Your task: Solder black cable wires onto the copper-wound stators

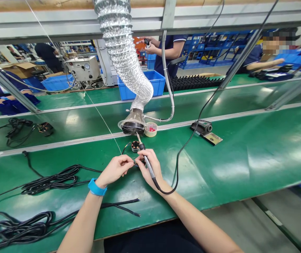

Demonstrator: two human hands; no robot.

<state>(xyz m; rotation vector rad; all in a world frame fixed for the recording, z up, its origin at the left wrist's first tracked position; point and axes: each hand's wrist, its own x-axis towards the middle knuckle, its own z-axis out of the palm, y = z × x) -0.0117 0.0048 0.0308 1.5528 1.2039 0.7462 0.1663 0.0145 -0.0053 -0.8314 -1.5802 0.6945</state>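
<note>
My right hand [153, 165] is closed round a soldering iron [149, 168], whose tip points up and away towards the fume hood. Its thumb and fingertips also meet close to my left hand [117, 169], which is pinched at the ends of thin wires [134, 162]. The fingers partly hide these wires. Just beyond the fingertips, a small ring-shaped motor stator [135, 147] with copper windings lies on the green bench. A dark lead curves from its left side. A blue band [97, 187] circles my left wrist.
A fume hood [132, 127] on a silver duct [129, 59] hangs low over the bench. Beside it sits a tape roll [151, 130]; a soldering-iron stand [205, 130] is rightward. Coiled black cables [53, 180] lie left. The iron's cord [178, 158] loops right. Co-workers stand beyond.
</note>
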